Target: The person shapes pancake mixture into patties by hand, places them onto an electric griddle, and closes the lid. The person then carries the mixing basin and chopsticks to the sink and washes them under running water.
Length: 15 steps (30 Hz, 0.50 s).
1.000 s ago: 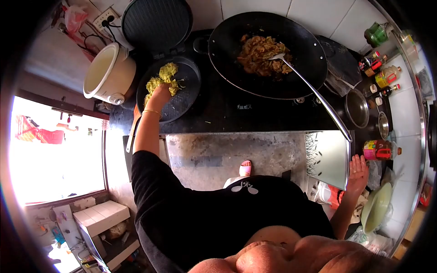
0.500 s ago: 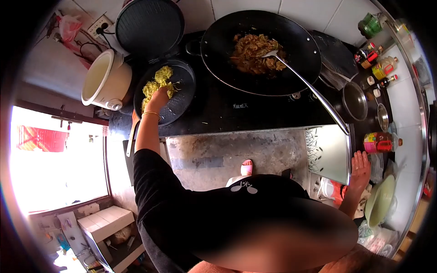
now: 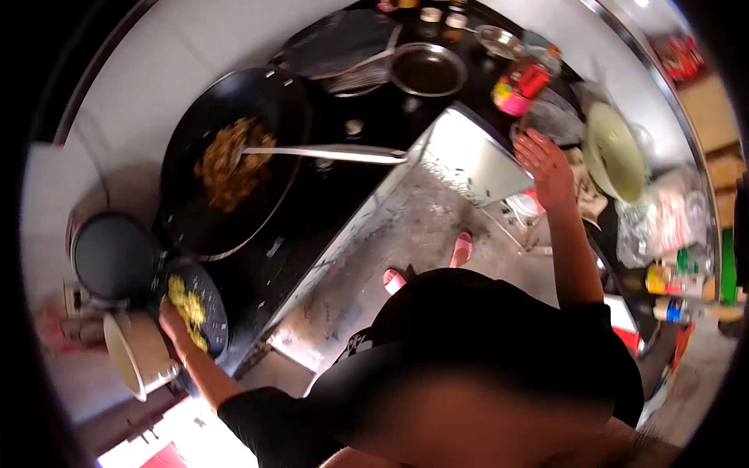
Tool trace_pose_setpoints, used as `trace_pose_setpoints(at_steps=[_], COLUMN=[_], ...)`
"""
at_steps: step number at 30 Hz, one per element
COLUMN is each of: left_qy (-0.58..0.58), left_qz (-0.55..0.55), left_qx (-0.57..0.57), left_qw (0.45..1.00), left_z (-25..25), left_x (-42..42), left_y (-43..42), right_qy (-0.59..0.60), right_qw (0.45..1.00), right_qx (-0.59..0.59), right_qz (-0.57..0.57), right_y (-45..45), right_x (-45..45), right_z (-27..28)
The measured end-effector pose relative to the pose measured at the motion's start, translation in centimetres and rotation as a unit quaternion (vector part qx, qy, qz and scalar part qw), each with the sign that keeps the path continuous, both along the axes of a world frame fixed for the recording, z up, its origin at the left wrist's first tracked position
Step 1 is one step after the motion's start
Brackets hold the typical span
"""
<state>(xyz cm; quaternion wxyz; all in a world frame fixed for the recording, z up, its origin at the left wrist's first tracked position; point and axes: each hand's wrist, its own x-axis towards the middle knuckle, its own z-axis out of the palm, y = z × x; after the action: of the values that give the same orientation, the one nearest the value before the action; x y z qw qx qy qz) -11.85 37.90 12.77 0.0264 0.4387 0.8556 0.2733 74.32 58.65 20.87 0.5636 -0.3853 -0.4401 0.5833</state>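
Note:
My left hand [image 3: 173,324] is at the left edge of a black round pan [image 3: 214,312], beside yellow-green shredded food [image 3: 187,306]; its fingers are blurred, and whether they hold anything cannot be made out. The pan's round lid [image 3: 115,255] stands raised behind it. My right hand [image 3: 541,160] has its fingers stretched out, with nothing in it, near the corner of the counter. A large black wok [image 3: 187,148] holds brown cooked food [image 3: 228,171]. A long metal spatula [image 3: 335,154] rests in the wok, its handle reaching over the counter edge.
A cream pot [image 3: 148,351] stands left of the pan. At the back are a metal bowl [image 3: 428,70], a smaller metal bowl [image 3: 499,41] and a red-labelled bottle [image 3: 520,84]. A green basin [image 3: 614,154] and plastic bags [image 3: 663,218] lie on the right.
The view has swung to the right, so the wok and pan now appear further left. My left hand has moved from on top of the food to the pan's edge. Both feet now show.

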Motion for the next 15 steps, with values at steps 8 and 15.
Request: trace_pose_setpoints(at_steps=[8,15], left_qy=[-0.011,-0.212], left_qz=[-0.107,-0.457], left_qx=[0.192,0.183], left_qw=[0.976,0.844], left_z=[21.6,24.3], left_x=[26.7,61.4], left_y=[14.7,25.6], right_qy=[0.061,0.029], right_qw=[0.976,0.952], right_qx=[0.007,-0.018], right_qz=[-0.211,-0.304], right_y=[2.7,4.8], right_x=[13.4,34.0], right_z=[2.7,0.7])
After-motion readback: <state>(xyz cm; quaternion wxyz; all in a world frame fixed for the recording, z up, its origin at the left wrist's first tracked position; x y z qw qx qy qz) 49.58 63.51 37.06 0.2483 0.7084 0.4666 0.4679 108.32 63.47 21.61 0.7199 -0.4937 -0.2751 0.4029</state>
